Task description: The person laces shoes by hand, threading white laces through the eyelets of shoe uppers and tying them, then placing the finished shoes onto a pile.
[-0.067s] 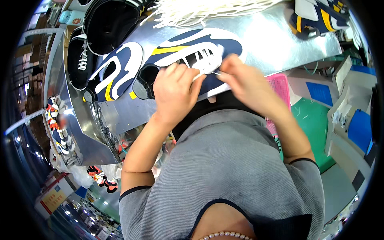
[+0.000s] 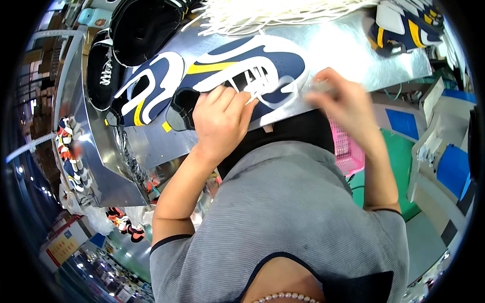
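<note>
One lace (image 2: 276,107): left hand (image 2: 220,117) pinching it; half-curled right hand (image 2: 347,103), blurred, perhaps too.

A pink lattice basket (image 2: 342,144) beside a green surface (image 2: 405,159), a blue panel (image 2: 451,171) farther right

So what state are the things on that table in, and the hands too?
Middle upper: partly laced.
White lace: curved in a loose loop.
Left hand: closed, seemingly pinching the white lace.
Right hand: raised, blurred; grip unclear.
Left upper: lying down, no lace visible.
Black upper: laced.
Spare laces: heaped loosely.
Right-edge uppers: bunched together.
</note>
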